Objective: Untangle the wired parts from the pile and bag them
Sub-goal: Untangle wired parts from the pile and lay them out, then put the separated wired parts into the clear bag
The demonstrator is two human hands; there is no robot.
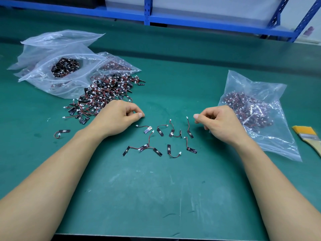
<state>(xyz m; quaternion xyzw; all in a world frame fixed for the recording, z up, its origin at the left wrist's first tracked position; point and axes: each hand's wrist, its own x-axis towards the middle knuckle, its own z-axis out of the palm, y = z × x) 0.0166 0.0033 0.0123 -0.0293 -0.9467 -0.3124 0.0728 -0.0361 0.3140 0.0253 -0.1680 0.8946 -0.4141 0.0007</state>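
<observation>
While both hands, left hand (119, 116) and right hand (219, 123), rest curled on the green mat (156, 188), thumbs pressed to fingertips with nothing visibly pinched, the separated wired parts (171, 133) lie scattered mid-frame, between and just below them. The tangled pile (104, 94) sits just above the left hand. The filled bag (257, 115) lies at right, just beside the right hand, likely the bagging side.

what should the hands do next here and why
Probably the left hand should pull apart the crossed cluster of wired parts nearest the person: their wires overlap, whereas most others between the hands lie singly, ready for the plastic bag on the right.
</observation>
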